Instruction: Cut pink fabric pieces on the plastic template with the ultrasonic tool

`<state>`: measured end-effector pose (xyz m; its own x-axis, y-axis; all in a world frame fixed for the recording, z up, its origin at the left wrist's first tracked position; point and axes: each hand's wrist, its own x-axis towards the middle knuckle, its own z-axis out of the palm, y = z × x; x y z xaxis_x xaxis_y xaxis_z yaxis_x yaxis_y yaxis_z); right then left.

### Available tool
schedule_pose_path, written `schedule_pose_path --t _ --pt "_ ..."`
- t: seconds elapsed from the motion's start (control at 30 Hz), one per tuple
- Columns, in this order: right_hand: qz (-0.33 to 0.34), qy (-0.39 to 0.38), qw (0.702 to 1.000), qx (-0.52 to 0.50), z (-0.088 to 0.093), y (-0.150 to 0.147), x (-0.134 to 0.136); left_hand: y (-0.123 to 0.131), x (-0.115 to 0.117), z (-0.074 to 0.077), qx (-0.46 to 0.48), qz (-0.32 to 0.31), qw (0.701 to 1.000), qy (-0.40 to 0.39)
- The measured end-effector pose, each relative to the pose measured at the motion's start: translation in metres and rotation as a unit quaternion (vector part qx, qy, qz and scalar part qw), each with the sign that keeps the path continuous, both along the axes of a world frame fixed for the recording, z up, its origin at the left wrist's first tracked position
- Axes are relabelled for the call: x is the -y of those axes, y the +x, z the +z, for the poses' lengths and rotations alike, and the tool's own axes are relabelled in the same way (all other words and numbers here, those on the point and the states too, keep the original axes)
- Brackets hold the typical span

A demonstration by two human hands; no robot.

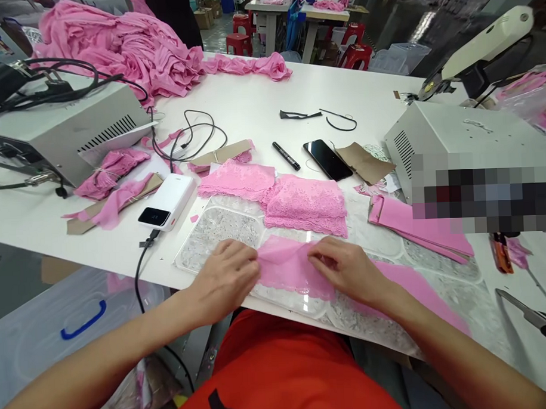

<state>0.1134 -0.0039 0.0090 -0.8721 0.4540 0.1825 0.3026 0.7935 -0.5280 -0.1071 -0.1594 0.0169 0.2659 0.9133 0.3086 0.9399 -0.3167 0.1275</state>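
Between my two hands a sheer pink lace fabric piece lies spread near the table's front edge, its scalloped border toward me. My left hand pinches its left end with closed fingers. At its upper right, my right hand pinches the cloth between thumb and fingertips. Just beyond are two stacks of pink lace, a left stack and a right stack. Another flat pink fabric piece lies partly under my right forearm. A folded pink strip bundle rests farther right.
A white power bank with a cable stands left. A marker and a phone lie beyond the lace. Grey metal boxes flank the table, a left box and a right box. Scissors lie at right.
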Motion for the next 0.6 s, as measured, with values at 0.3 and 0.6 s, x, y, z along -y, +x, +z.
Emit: schedule_pose_path --t 0.3,0.6 --pt "0.059 0.135 0.988 -0.045 -0.013 0.024 0.024 0.001 -0.024 -0.018 -0.056 -0.009 0.998 0.004" --pt "-0.017 0.101 0.991 -0.088 -0.011 0.062 0.038 -0.010 -0.013 -0.016 -0.034 -0.095 0.994 -0.052"
